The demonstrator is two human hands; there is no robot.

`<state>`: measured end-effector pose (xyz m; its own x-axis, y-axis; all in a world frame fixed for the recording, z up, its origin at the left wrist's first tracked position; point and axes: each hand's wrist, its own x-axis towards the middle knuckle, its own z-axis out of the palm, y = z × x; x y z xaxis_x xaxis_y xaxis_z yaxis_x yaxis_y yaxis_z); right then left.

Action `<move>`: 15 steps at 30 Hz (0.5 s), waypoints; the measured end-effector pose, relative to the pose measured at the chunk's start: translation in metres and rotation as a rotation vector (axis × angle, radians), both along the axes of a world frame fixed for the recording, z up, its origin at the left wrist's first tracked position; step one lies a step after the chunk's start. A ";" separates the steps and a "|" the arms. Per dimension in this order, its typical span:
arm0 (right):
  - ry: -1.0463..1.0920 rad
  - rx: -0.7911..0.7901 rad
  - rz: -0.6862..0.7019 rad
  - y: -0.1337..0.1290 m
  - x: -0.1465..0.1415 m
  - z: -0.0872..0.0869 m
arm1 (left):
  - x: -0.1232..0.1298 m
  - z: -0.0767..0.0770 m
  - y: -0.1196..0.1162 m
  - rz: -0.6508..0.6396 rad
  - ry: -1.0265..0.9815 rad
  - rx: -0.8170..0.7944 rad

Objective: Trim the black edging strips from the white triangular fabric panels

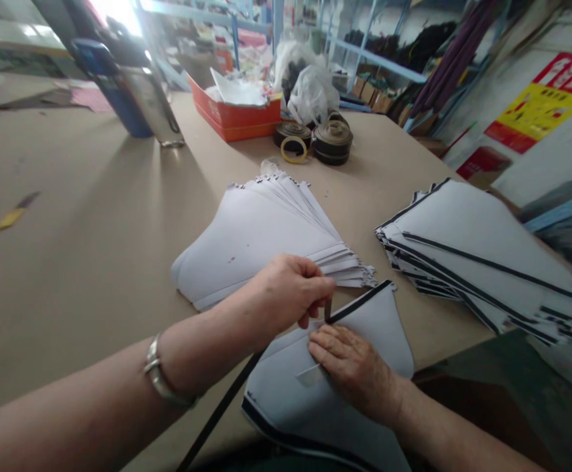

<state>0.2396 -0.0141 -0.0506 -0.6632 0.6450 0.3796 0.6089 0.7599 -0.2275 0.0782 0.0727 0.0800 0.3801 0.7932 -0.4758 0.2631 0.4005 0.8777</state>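
A white panel (pixel 374 328) with black strips along two edges lies at the near side of the table. My left hand (pixel 298 288) is closed in a pinch on a black strip (pixel 224 401), which trails down to the lower left and meets the panel's upper edge. Pressed on the panel beside that edge is my right hand (pixel 347 360), its fingers close together on the strip's edge. A small pale flat piece (pixel 310 375) shows by the right fingers; whether they hold it, I cannot tell.
Fanned white panels (pixel 251 229) lie beyond my hands, and black-edged panels (pixel 473 242) are stacked at right. Farther back are rolls of strip (pixel 332 141), an orange box (pixel 237 121) and a metal cup (pixel 151 105). A yellow-handled tool (pixel 9 219) lies far left.
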 end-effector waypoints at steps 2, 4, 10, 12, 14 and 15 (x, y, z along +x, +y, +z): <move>0.029 -0.019 0.005 0.001 0.001 0.000 | 0.017 0.008 0.011 -0.022 -0.034 0.030; 0.083 -0.066 0.017 0.003 0.003 0.002 | 0.033 0.022 0.022 -0.031 -0.109 0.069; 0.235 -0.254 0.037 0.012 0.006 0.010 | 0.044 0.087 0.042 -0.092 -0.414 0.368; 0.259 -0.291 0.036 0.013 0.006 0.010 | 0.034 0.101 0.041 -0.048 -0.358 0.435; 0.283 -0.301 0.034 0.012 0.004 0.009 | 0.017 0.103 0.036 -0.023 -0.201 0.463; 0.298 -0.301 0.035 0.011 0.004 0.010 | 0.007 0.100 0.033 -0.022 -0.098 0.431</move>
<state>0.2440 -0.0036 -0.0404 -0.5765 0.7354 0.3560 0.4582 0.6518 -0.6043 0.0850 0.1061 0.1802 0.4257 0.9026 -0.0641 0.1747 -0.0125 0.9845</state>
